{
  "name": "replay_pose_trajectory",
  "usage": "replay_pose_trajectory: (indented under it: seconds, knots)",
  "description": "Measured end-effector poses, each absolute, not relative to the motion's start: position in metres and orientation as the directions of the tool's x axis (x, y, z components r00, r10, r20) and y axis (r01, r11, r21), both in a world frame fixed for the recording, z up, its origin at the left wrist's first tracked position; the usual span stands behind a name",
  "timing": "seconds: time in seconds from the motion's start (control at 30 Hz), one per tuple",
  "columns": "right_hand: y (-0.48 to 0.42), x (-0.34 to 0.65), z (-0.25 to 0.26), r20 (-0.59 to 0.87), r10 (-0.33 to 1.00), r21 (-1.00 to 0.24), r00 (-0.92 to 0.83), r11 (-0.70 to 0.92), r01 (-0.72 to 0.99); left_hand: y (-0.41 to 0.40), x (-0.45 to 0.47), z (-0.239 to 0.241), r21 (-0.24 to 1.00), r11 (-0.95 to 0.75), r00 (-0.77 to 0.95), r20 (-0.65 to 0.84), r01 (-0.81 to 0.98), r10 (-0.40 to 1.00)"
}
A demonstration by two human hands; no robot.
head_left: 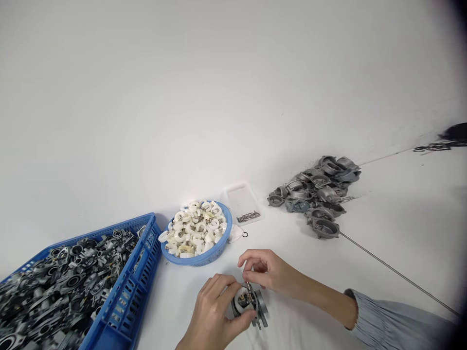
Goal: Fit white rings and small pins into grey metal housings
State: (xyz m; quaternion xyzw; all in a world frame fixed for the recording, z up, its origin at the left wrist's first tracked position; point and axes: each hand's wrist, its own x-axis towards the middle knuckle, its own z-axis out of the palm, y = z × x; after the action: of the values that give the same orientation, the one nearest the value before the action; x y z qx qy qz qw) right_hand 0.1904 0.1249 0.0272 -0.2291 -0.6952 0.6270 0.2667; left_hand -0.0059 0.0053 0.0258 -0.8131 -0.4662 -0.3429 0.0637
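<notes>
My left hand (216, 308) is closed around a grey metal carburetor body (261, 302), thumb at the near side and fingers over the far side. A white float (241, 295) sits on the part's upper face, with small brass pieces by it. From the right, my right hand (265, 270) pinches a thin metal pin (248, 286) between thumb and forefinger. Its lower end meets the carburetor body beside the float. My fingers hide part of the body's left side.
At left stands a blue crate (140, 277) of carburetor bodies (73, 282). Beside it, a round blue basket (215, 253) holds white floats (197, 228). A white tray (237, 192) contains small pins (248, 217). Grey float bowls (321, 187) lie piled right, near a thin rod (394, 272).
</notes>
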Motion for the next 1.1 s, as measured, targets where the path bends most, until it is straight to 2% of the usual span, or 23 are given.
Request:
replay_pose_trajectory:
  seconds: [0.7,1.1]
  knots:
    - [0.1231,0.1894,0.0286,0.067,0.659,-0.997,-0.749,0.072,-0.026,0.0096,-0.0025,0.0241,0.165,-0.576,0.346,0.658,0.800,0.669]
    - [0.1223,0.1891,0.0290,0.072,0.646,-0.997,-0.760,0.061,-0.042,0.0098,-0.0030,0.0225,0.215,-0.577,0.326,0.649,0.788,0.687]
